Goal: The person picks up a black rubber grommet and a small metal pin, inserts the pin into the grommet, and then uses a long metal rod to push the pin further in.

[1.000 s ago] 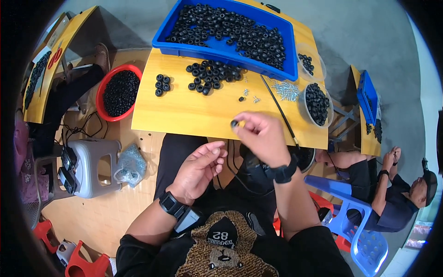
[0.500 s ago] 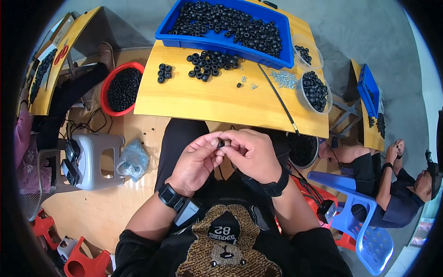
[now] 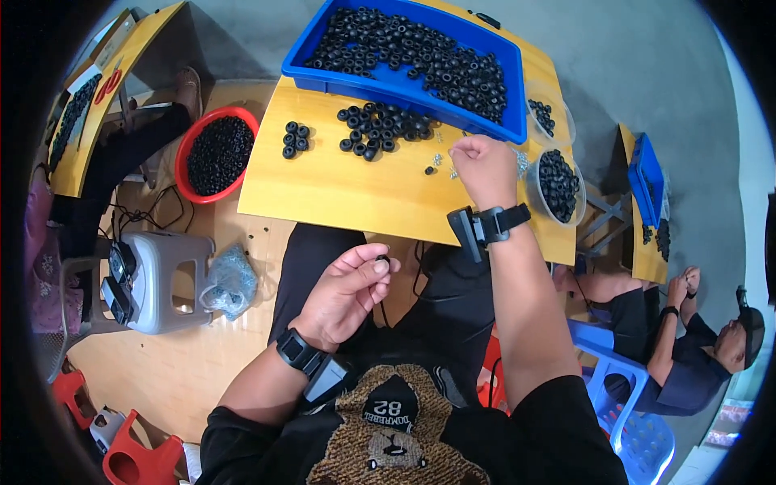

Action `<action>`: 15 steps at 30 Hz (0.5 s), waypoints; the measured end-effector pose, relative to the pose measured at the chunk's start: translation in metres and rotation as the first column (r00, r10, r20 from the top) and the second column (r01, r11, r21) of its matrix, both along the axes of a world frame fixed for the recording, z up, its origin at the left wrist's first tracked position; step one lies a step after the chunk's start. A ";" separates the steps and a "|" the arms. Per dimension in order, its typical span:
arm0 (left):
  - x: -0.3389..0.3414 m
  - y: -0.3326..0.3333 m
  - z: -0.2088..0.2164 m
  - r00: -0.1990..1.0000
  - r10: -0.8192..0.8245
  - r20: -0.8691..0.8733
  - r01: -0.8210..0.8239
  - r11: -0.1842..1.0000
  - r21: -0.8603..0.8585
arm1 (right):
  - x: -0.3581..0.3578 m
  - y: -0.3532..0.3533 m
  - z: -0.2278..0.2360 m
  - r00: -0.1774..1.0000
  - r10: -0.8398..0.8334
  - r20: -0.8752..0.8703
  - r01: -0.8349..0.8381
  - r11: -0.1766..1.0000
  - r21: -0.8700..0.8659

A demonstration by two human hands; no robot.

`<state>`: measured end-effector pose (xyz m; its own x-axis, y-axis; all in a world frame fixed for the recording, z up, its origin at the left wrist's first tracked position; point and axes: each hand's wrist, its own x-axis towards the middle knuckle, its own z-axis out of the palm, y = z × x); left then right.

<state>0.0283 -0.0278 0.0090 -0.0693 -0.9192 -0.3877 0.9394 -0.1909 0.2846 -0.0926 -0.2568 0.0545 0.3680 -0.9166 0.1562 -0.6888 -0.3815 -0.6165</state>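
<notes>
A small black plastic ring [image 3: 382, 259] is pinched between the thumb and fingers of my left hand [image 3: 343, 293], above my lap. My right hand [image 3: 487, 168] is over the table with its fingers curled closed; what they hold, if anything, is hidden. Beside it lie small silver metal pieces [image 3: 522, 164], partly covered by the hand. Left of its fingertips is a single small black part [image 3: 429, 170]. Farther left are a loose pile of black round parts [image 3: 373, 129] and a small separate group of them [image 3: 296, 140].
A blue tray [image 3: 323, 78] of black parts stands at the table's back. Clear tubs [image 3: 558, 187] of parts stand at its right edge. A red basin [image 3: 186, 166], a grey stool [image 3: 153, 283] and a bag [image 3: 230, 283] are leftward. A co-worker [image 3: 687, 356] sits at right.
My hands have come apart. The right one has moved up and forward onto the table, covering most of the thin black rod there. My left hand has kept the black ring over my lap.
</notes>
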 end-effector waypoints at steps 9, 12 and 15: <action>0.023 -0.010 0.003 0.997 -0.019 -0.078 0.022 0.999 0.039 | 0.036 -0.009 -0.011 0.961 -0.141 -0.239 0.140 0.990 -0.021; 0.025 -0.013 0.003 0.994 -0.034 -0.103 0.037 0.999 0.027 | 0.039 -0.012 -0.008 0.972 -0.133 -0.196 0.144 0.989 0.042; 0.025 -0.016 0.007 0.991 -0.030 -0.129 0.032 0.999 0.018 | 0.036 -0.015 -0.011 0.972 -0.113 -0.204 0.117 0.993 0.009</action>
